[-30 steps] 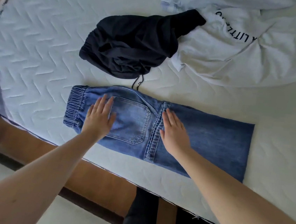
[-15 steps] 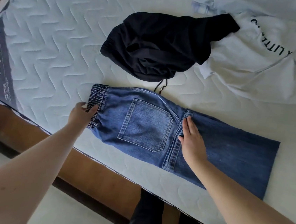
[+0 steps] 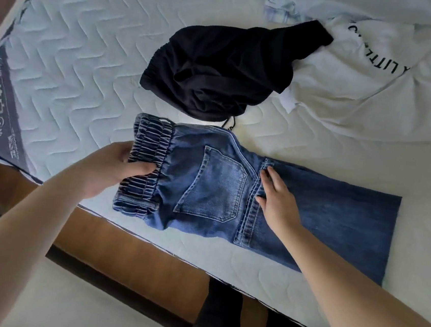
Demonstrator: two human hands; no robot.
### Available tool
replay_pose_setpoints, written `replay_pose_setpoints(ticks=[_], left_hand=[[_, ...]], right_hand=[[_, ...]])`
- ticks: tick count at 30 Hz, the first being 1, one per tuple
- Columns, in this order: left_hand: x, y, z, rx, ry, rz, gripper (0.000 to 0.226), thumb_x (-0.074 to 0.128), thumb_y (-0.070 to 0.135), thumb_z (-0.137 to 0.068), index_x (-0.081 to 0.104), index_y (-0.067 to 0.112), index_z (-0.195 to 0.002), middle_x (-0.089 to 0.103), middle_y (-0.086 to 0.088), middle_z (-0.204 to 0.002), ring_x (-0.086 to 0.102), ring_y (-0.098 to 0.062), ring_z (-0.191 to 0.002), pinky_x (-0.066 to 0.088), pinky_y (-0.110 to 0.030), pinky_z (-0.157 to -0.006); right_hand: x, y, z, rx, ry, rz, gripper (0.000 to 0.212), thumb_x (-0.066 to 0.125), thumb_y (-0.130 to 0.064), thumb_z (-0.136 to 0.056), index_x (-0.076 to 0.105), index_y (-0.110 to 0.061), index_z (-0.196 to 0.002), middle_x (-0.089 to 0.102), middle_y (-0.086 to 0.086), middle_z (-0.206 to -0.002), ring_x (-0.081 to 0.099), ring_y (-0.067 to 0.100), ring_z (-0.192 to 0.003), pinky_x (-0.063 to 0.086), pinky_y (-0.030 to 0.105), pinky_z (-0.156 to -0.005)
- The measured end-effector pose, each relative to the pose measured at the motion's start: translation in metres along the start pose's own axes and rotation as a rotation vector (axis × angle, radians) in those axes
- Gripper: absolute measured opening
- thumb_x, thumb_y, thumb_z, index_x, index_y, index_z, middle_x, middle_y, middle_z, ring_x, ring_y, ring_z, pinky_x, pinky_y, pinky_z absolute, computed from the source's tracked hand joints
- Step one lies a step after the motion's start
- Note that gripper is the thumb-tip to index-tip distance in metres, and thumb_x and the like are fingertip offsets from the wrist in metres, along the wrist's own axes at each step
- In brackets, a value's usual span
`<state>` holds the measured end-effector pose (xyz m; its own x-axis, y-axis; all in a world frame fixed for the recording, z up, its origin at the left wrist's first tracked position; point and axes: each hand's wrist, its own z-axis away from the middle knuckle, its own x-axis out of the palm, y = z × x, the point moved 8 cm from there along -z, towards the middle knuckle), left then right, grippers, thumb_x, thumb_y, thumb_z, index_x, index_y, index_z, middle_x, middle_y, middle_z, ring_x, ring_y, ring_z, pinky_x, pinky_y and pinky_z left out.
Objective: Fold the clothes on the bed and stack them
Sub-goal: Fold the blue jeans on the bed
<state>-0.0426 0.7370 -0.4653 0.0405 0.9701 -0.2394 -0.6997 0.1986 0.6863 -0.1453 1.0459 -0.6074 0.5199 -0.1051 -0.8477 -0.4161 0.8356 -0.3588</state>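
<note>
Jeans [image 3: 232,191] lie lengthwise near mattress [image 3: 74,55] front edge. Head view: left hand [image 3: 112,168], flat on denim a second ago, now pinches elastic waistband [image 3: 145,161] and lifts it (fold across starting, I judge). Right hand [image 3: 277,201] stays open, flat, pinning seam as crease line. Black garment [image 3: 219,68] and white shirt [image 3: 376,87] behind, still unfolded.
</note>
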Motion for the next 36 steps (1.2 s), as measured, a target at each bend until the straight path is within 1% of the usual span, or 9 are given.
replay_pose_setpoints(ticks=[5,9,11,13,17,24,27,32,36], left_hand=[[0.064,0.090,0.041,0.146,-0.226,-0.215,0.045,0.074,0.048,-0.065,0.068,0.031,-0.107,0.073,0.005,-0.110,0.068,-0.015,-0.103,0.048,-0.042,-0.093],[0.105,0.124,0.042,0.149,-0.188,-0.491,0.083,0.068,0.064,-0.060,0.058,0.004,-0.116,0.065,-0.016,-0.116,0.063,-0.033,-0.105,0.043,-0.060,-0.098],[0.127,0.138,0.042,0.170,-0.203,-0.461,0.073,0.068,0.061,-0.062,0.062,0.012,-0.115,0.068,-0.010,-0.113,0.063,-0.033,-0.106,0.043,-0.059,-0.100],[0.149,0.149,0.043,0.183,-0.233,-0.365,0.048,0.072,0.050,-0.069,0.066,0.028,-0.111,0.072,0.005,-0.109,0.066,-0.028,-0.104,0.047,-0.051,-0.099],[0.192,0.163,0.035,0.196,-0.226,-0.349,0.023,0.075,0.041,-0.075,0.067,0.040,-0.097,0.073,0.012,-0.096,0.070,-0.011,-0.085,0.054,-0.025,-0.079],[0.317,0.178,-0.005,0.233,-0.246,-0.582,0.022,0.067,0.039,-0.075,0.060,0.020,-0.085,0.065,0.006,-0.078,0.057,0.004,-0.062,0.044,-0.010,-0.058],[0.382,0.173,-0.031,0.255,-0.259,-0.655,0.012,0.062,0.030,-0.080,0.057,0.020,-0.078,0.065,0.002,-0.075,0.060,-0.009,-0.069,0.049,-0.026,-0.062],[0.457,0.143,-0.074,0.246,-0.194,-0.810,0.010,0.058,0.033,-0.079,0.054,0.024,-0.079,0.057,0.006,-0.072,0.056,-0.015,-0.067,0.042,-0.026,-0.054],[0.477,0.117,-0.094,0.217,-0.192,-0.810,0.037,0.055,0.043,-0.084,0.059,0.015,-0.108,0.062,-0.003,-0.102,0.059,-0.023,-0.089,0.051,-0.036,-0.074]], right_hand=[[-0.008,0.011,-0.003,-0.043,-0.069,-0.013,0.069,0.055,-0.014,-0.096,0.019,-0.022,-0.155,0.006,-0.003,-0.162,0.047,0.018,-0.127,0.047,0.038,-0.097],[-0.002,0.021,-0.004,-0.079,-0.196,-0.082,0.080,0.049,0.003,-0.093,0.009,-0.026,-0.156,-0.007,-0.013,-0.162,0.058,0.017,-0.101,0.040,0.028,-0.065],[0.000,0.024,-0.004,-0.108,-0.247,-0.143,0.081,0.047,0.003,-0.094,0.005,-0.028,-0.156,-0.010,-0.017,-0.161,0.057,0.015,-0.088,0.037,0.024,-0.058],[-0.002,0.028,-0.001,-0.125,-0.260,-0.273,0.077,0.047,0.001,-0.096,0.008,-0.030,-0.156,-0.004,-0.018,-0.161,0.059,0.013,-0.091,0.044,0.021,-0.063],[-0.021,0.070,0.022,0.074,-0.171,-0.820,0.046,0.047,-0.016,-0.101,0.040,-0.031,-0.144,0.042,-0.008,-0.150,0.045,0.012,-0.134,0.042,0.031,-0.106],[-0.080,0.166,0.108,0.386,-0.010,-1.607,0.032,0.041,-0.039,-0.103,0.058,-0.027,-0.127,0.067,0.000,-0.122,0.066,0.016,-0.109,0.052,0.036,-0.090],[-0.093,0.188,0.132,0.428,0.002,-1.773,0.048,0.037,-0.052,-0.098,0.059,-0.021,-0.126,0.071,0.004,-0.114,0.069,0.020,-0.102,0.056,0.038,-0.082],[-0.082,0.219,0.137,0.586,0.056,-1.760,0.051,0.035,-0.061,-0.094,0.064,-0.025,-0.115,0.075,0.003,-0.102,0.072,0.015,-0.083,0.056,0.029,-0.062],[-0.061,0.243,0.131,0.731,0.056,-1.628,0.049,0.035,-0.064,-0.094,0.065,-0.028,-0.108,0.073,-0.001,-0.107,0.071,0.014,-0.093,0.055,0.033,-0.076]])
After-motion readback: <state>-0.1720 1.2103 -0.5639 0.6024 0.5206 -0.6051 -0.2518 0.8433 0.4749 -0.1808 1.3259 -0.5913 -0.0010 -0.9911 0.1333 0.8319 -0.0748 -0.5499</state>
